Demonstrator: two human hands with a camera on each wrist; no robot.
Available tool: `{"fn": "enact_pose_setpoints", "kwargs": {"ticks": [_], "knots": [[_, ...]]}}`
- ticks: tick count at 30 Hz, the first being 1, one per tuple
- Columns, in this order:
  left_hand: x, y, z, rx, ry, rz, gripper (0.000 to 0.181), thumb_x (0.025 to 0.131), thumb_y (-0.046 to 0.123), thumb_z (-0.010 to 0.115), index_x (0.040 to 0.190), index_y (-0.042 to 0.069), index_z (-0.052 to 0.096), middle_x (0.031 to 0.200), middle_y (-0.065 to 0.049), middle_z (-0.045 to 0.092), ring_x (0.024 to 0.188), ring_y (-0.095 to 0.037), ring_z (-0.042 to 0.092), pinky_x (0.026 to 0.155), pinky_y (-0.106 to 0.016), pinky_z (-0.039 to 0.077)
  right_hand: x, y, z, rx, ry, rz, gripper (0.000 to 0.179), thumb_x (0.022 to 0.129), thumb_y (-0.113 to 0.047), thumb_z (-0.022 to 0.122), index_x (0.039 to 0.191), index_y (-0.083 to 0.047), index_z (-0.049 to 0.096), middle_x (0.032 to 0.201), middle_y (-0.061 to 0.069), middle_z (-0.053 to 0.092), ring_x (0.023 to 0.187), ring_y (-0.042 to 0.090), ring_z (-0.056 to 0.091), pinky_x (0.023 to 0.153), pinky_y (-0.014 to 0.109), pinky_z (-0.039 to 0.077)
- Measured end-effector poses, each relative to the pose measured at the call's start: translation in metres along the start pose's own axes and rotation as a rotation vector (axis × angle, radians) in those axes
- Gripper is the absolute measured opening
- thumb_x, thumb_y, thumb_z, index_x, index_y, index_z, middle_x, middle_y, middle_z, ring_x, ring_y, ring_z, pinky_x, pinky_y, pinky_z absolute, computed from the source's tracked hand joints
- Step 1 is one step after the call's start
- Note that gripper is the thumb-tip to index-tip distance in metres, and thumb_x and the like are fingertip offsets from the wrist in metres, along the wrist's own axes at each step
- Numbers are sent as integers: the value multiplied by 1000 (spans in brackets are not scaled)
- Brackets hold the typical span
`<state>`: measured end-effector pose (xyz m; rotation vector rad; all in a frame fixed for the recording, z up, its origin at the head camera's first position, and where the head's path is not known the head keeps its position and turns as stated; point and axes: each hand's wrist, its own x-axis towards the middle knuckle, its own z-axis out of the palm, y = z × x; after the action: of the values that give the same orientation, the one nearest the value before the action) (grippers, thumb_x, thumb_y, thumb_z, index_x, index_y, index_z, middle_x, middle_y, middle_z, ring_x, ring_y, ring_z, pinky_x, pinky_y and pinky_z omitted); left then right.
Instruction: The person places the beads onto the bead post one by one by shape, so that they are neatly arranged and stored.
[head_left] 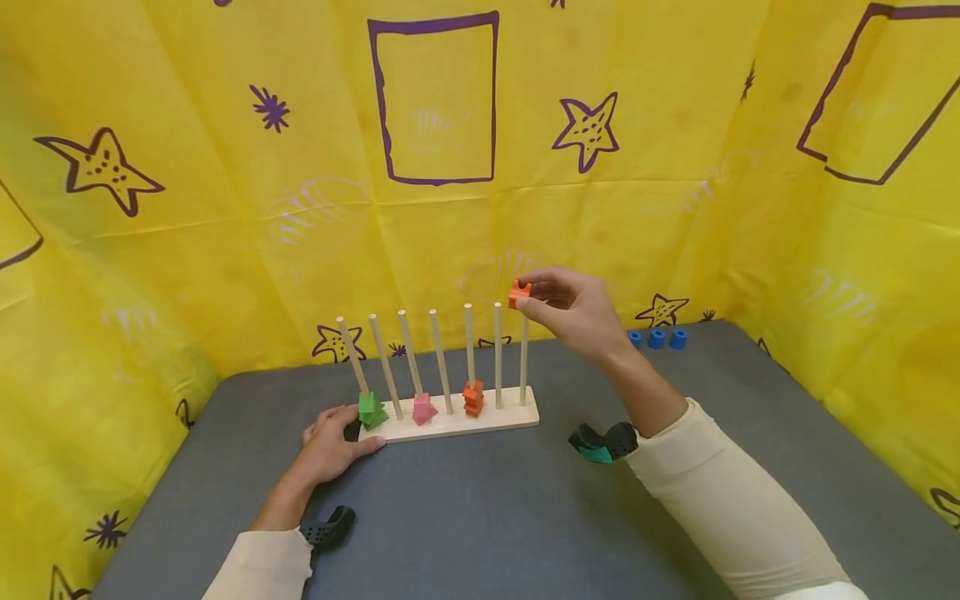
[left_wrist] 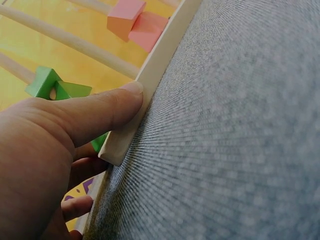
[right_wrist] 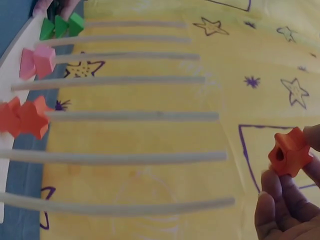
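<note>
A wooden peg board (head_left: 450, 428) with several upright rods stands on the grey table. My left hand (head_left: 330, 446) grips its left end, thumb on the front edge and fingers behind, as the left wrist view shows. Green triangular beads (head_left: 371, 410) sit on the leftmost rod, beside that hand. Pink angular beads (head_left: 423, 408) are stacked on the third rod, and orange star beads (head_left: 473, 399) on the fifth. My right hand (head_left: 577, 312) pinches another orange star bead (right_wrist: 290, 152) between thumb and fingers, level with the top of the rightmost rod (head_left: 523, 362). The bead's hole shows in the right wrist view.
Blue cylindrical beads (head_left: 656, 338) stand in a row at the back right of the table, partly behind my right arm. A yellow patterned cloth (head_left: 450, 233) hangs close behind the board and along both sides. Dark straps (head_left: 327, 529) sit at both wrists.
</note>
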<state>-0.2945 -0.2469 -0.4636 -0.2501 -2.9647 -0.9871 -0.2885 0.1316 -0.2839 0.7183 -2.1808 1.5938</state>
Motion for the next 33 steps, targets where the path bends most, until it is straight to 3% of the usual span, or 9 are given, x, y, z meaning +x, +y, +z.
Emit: {"fn": "enact_pose_setpoints", "kwargs": {"ticks": [14, 23, 33], "knots": [[0, 1, -1, 7, -5, 9, 75, 83, 41, 75, 138, -4, 49, 136, -30, 44, 131, -48, 23, 99, -65, 7, 24, 3, 34, 2, -63, -22, 27, 88, -9, 70, 113, -2, 68, 97, 6, 67, 85, 23, 62, 74, 35, 52], [0, 0, -1, 10, -1, 14, 75, 83, 41, 75, 137, -4, 49, 136, -29, 45, 131, -47, 23, 99, -65, 7, 31, 8, 52, 16, -84, -13, 26, 88, -9, 71, 112, -2, 69, 103, 5, 68, 96, 20, 60, 87, 40, 46], [2, -3, 0, 8, 0, 18, 75, 83, 41, 75, 138, -3, 49, 136, -29, 45, 131, -47, 23, 98, -65, 8, 30, 17, 64, 62, -59, 90, 28, 89, -13, 70, 116, -8, 68, 99, 4, 66, 93, 22, 60, 70, 37, 52]]}}
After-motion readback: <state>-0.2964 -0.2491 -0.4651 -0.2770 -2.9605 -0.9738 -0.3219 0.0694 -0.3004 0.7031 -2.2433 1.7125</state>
